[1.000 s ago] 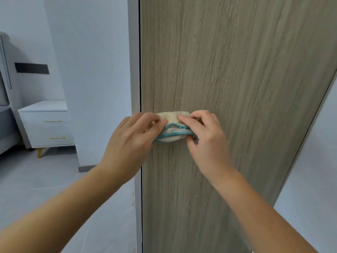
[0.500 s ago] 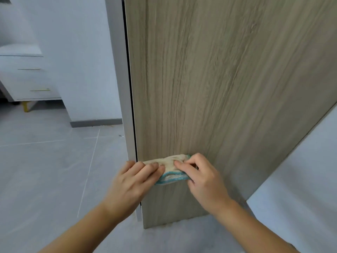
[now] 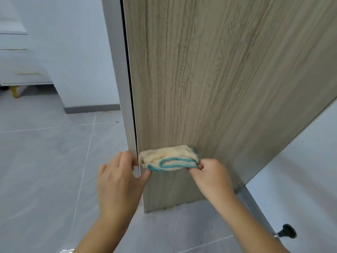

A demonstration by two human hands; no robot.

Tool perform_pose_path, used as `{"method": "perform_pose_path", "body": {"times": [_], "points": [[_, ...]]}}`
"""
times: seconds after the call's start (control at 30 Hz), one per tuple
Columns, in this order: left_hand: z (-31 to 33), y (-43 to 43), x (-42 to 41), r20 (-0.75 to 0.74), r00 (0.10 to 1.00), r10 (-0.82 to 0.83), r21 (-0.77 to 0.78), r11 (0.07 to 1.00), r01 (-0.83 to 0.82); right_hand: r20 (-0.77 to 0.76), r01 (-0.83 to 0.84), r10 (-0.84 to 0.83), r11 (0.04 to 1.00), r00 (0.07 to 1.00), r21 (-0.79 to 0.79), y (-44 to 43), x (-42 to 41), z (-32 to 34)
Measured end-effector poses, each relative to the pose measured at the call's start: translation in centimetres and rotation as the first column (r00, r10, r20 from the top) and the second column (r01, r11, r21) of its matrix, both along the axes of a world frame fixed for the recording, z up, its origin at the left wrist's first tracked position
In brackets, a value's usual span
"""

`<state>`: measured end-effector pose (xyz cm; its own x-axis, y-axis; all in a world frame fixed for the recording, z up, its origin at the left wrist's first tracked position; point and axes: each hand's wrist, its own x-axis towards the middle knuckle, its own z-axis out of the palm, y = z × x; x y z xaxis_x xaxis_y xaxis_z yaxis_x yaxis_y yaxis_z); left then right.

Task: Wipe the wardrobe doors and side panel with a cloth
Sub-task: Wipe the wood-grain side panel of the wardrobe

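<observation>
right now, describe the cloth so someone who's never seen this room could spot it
Find the tall wood-grain panel and follow it down almost to the floor. Against it, between left hand and right hand, is the cloth: cream, folded, the only thing with a teal edge.

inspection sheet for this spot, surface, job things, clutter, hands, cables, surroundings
surface: wood-grain side panel, upright, reaching the floor
job's things: cream cloth with teal hem, bunched against the panel low by its left edge
clutter: nothing seen
grippers: right hand pinches the cloth's right end; left hand blurred, thumb at its left corner, grip unclear
cables: nothing seen
surroundings: grey tiled floor, white drawer unit far left, black doorstop lower right
</observation>
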<state>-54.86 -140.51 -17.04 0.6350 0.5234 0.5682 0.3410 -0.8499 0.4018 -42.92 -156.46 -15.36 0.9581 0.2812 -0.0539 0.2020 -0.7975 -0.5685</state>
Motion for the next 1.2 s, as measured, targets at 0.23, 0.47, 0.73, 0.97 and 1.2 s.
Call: {"method": "perform_pose_path", "body": {"times": [0.23, 0.47, 0.73, 0.97, 1.2], "points": [[2.6, -1.9, 0.4, -0.005, 0.997, -0.073, -0.956, 0.293, 0.016, -0.787, 0.515, 0.255, 0.636, 0.562, 0.575, 0.6, -1.0, 3.0], [5.1, -2.4, 1.5, 0.188, 0.975, 0.118, -0.862, -0.457, 0.221, -0.855, 0.661, 0.215, 0.556, 0.471, 0.504, 2.0, -1.1, 3.5], [0.6, -2.5, 3.2, 0.071, 0.97, 0.232, -0.914, -0.375, 0.157, -0.849, 0.717, 0.16, 0.472, 0.503, 0.514, 3.5, -0.8, -1.0], [-10.3, -2.3, 3.8, -0.172, 0.953, 0.251, -0.889, -0.456, -0.04, -0.942, 0.8, 0.023, 0.521, 0.334, 0.296, 4.6, -1.0, -12.3], [-19.9, -1.9, 5.3, -0.362, 0.904, 0.226, -0.85, -0.478, -0.221, -0.944, 0.851, -0.159, 0.495, 0.288, 0.176, 5.6, -0.6, -23.5]]}}
